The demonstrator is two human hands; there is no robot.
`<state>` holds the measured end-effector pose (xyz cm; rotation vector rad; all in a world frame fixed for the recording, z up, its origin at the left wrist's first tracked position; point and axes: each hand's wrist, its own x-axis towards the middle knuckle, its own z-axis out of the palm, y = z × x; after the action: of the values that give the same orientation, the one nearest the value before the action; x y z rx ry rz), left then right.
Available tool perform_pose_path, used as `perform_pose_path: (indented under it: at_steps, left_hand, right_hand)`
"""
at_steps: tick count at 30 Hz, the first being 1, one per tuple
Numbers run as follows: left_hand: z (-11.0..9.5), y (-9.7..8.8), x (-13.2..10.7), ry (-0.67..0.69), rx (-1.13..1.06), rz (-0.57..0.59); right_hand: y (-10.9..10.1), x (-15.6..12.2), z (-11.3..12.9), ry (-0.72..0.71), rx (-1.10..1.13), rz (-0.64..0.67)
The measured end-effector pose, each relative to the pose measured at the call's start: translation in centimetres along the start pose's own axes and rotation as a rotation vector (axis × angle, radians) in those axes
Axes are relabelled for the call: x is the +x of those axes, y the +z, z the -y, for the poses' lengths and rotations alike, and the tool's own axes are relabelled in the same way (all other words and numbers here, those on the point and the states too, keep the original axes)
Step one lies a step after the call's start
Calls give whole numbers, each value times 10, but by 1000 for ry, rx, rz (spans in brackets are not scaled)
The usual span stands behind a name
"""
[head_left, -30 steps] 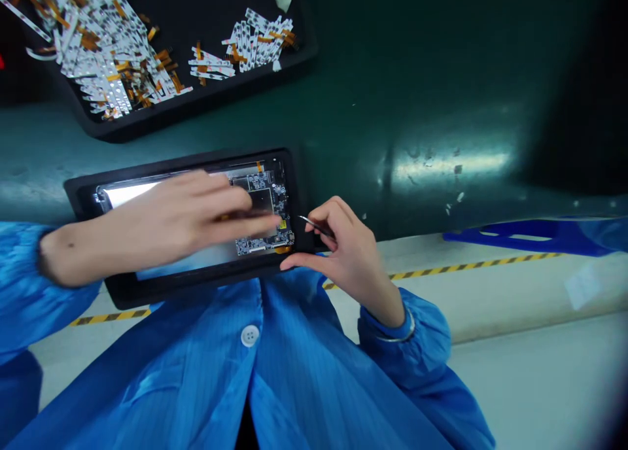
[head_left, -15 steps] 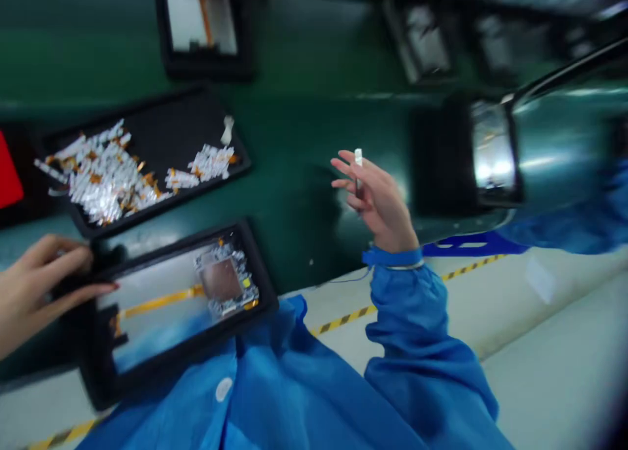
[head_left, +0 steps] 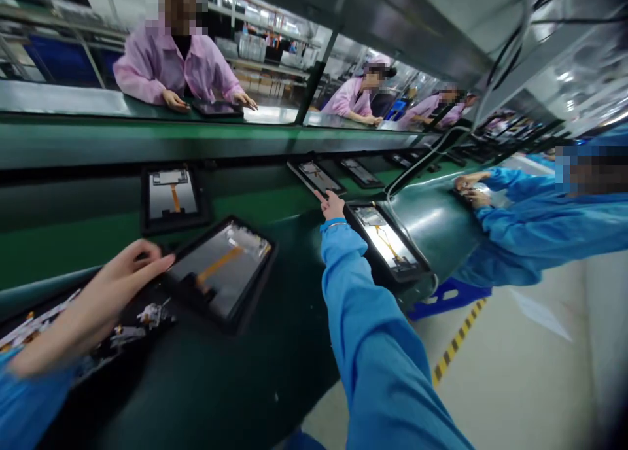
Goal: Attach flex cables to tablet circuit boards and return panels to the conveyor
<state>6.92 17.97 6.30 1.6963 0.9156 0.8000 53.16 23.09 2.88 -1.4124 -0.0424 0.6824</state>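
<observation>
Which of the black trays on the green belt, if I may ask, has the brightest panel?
The tray right beside the right hand: its panel glows bright white, while the others look dimmer and greyer.

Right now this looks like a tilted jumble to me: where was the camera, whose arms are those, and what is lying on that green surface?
The camera sits on a person's head, so you see what they see, tipped sideways. Both arms are theirs. The right hand, in a blue sleeve, stretches toward a black tray holding a lit panel. The left hand is beside another black tray with an orange ribbon cable, over loose strips. Neither hand clearly holds anything. Beyond the green assembly line, co-workers in pink smocks stand.
</observation>
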Motion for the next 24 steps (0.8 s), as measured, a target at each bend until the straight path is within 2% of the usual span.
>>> perform_pose_path:
  at_steps: [1, 4, 6, 8, 10, 13, 17, 20, 24]
  left_hand:
    - [0, 17, 28, -98, -81, -63]
    - [0, 70, 110, -183, -189, -107]
    - [-1, 102, 150, -232, -265, -58]
    - [-3, 126, 171, -276, -330, 43]
    - [-5, 140, 175, -308, -385, 145]
    - [-8, 141, 164, -339, -456, 229]
    - [-14, 125, 151, -378, -573, 180]
    - [-24, 114, 145, -390, -665, 94]
    - [-39, 93, 122, -342, -687, -32]
  right_hand:
    - [6, 4, 2, -3, 8, -3]
    - [21, 8, 6, -12, 25, 10]
    - [29, 7, 7, -7, 25, 40]
    - [34, 6, 8, 10, 17, 93]
    - [38, 3, 11, 38, 15, 153]
    - [39, -6, 23, 76, 35, 243]
    - [27, -44, 35, 88, 71, 404]
    - [11, -99, 21, 98, 65, 565]
    - [-14, -194, -27, 116, -4, 808]
